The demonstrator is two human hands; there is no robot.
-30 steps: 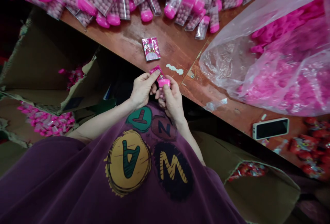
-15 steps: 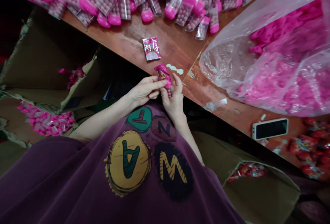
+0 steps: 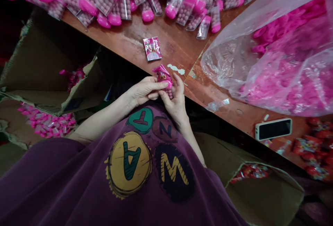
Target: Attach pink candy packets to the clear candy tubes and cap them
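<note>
Close to the table's front edge, both my hands hold a small candy tube [image 3: 169, 92]. Pale pink balls show at its lower end, and a shiny pink printed wrapper [image 3: 163, 72] covers the upper end. My left hand [image 3: 145, 90] is closed, its thumb pressing the wrapper from the left side. Around the tube's right side and bottom, my right hand [image 3: 177, 97] has its fingers curled, with the thumb on the tube. Just beyond lies a stack of pink printed sachets or labels [image 3: 152, 49], flat on the brown table [image 3: 125, 40].
Many pink-capped candy tubes [image 3: 125, 3] are heaped along the back. A clear bag [image 3: 226, 63] of pink plastic parts stands right, with a phone [image 3: 273, 129] and red packets [image 3: 309, 146] below. Cardboard boxes [image 3: 44, 63] flank me, some holding pink or red pieces.
The wrapper's loose top leans a little more to the left, and the tube has turned slightly in my fingers. Both hands keep their hold in nearly the same place.
</note>
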